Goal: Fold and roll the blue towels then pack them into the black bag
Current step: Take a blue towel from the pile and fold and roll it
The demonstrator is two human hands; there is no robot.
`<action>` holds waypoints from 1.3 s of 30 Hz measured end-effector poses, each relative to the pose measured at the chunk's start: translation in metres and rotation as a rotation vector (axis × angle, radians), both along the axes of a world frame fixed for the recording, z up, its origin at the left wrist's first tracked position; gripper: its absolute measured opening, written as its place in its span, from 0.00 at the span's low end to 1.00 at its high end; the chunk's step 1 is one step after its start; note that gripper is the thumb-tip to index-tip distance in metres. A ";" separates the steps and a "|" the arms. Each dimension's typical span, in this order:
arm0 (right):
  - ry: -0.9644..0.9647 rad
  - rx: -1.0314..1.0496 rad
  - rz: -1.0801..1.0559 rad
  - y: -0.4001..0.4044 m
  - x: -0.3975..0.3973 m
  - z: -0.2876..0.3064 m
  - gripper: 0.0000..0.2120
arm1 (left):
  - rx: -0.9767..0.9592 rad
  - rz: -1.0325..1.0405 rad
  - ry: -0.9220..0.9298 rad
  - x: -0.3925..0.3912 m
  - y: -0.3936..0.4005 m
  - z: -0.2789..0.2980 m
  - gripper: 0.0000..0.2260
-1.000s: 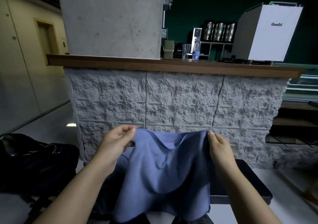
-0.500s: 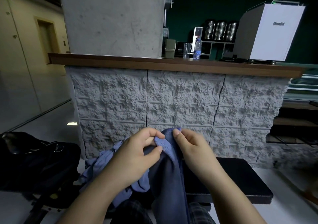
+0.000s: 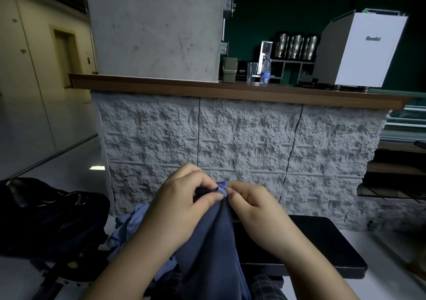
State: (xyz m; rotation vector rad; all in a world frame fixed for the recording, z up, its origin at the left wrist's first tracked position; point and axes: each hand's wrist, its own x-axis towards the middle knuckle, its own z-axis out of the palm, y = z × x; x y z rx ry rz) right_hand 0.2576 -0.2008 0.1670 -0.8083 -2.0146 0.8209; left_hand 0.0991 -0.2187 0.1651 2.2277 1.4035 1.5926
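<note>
Both hands, the left hand [image 3: 184, 198] and right hand [image 3: 251, 204], pinched the blue towel's [image 3: 207, 249] top corners together at lower middle. Earlier they held it spread wide. At lower left sat the black bag [image 3: 53, 216]; I could not see inside.

Stone-faced counter [image 3: 230, 138], white machine [image 3: 362, 50], water bottle [image 3: 265, 71], black bench [image 3: 322, 249]

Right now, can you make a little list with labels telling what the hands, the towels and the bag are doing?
left hand: pinches the top edge of the folded blue towel
right hand: pinches the same edge, right next to the left
towel: hangs down, doubled over
other blue towels: crumpled pile on the left
black bag: far left, no towel seen in it
black bench: under the hands
</note>
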 end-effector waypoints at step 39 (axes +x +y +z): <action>0.147 0.118 -0.640 0.050 0.047 -0.037 0.15 | 0.055 0.157 0.630 -0.025 0.013 -0.019 0.11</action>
